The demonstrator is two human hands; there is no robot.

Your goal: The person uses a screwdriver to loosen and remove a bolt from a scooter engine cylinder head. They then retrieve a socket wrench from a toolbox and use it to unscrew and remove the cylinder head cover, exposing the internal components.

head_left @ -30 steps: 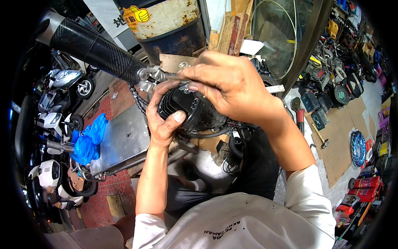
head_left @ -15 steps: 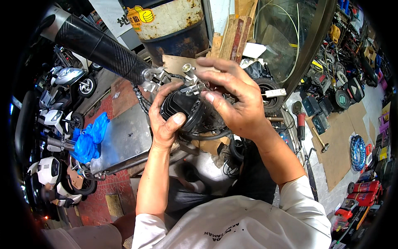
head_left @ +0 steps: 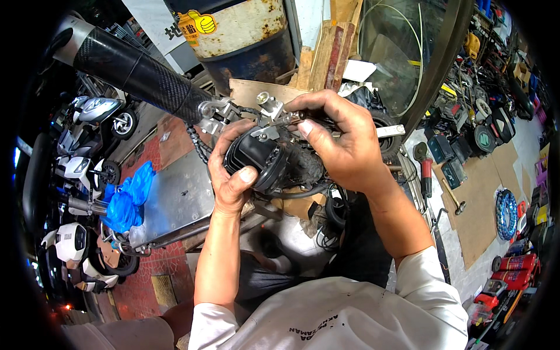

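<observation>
My left hand (head_left: 228, 169) is wrapped round a black finned housing (head_left: 255, 153), thumb on its near side and fingers along its left. A small silver bracket (head_left: 266, 134) sits on top of the housing. My right hand (head_left: 345, 140) pinches a small metal fitting (head_left: 290, 119) between thumb and forefinger, just above and right of the housing. Behind the fitting stands a silver clamp with a round end (head_left: 264, 98). A thick carbon-patterned tube (head_left: 137, 73) runs from the upper left to a silver joint (head_left: 217, 111) beside the housing.
A rusty drum (head_left: 248, 49) and wooden boards (head_left: 329, 49) stand behind. On the left are parked scooters (head_left: 96, 111) and a blue plastic bag (head_left: 125, 201) by a metal deck (head_left: 175, 189). An angle grinder (head_left: 424, 169) and a hammer (head_left: 454, 197) lie on the right among many tools.
My right hand has shifted slightly right and down, its fingers now closer together on the metal fitting. The housing has turned a little, showing its top bracket; my left hand keeps its hold.
</observation>
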